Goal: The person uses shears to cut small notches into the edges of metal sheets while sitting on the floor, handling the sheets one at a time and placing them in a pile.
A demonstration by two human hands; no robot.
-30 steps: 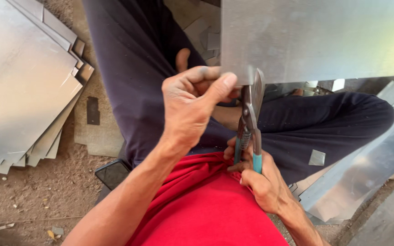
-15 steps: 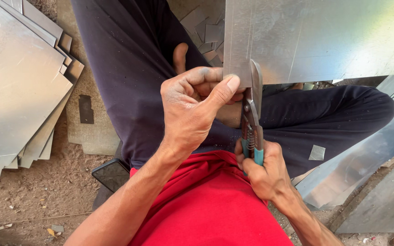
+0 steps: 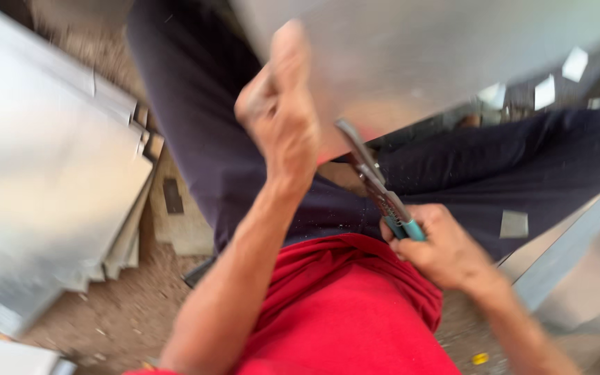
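A stack of sheets [image 3: 43, 173] lies on the dirt at left. The left hand [image 3: 282, 118], closed on the sheet [image 3: 418, 55] edge, has swung it up and tilted. The right hand [image 3: 442, 253] stays wrapped around the snips [image 3: 376, 184], blades at the sheet's lower edge, now angled; the cut seems underway.

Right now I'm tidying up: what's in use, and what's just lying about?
In use:
metal sheet, gripped by left hand
snips, held by right hand

Lying about:
stacked sheets
small offcut on the trouser leg
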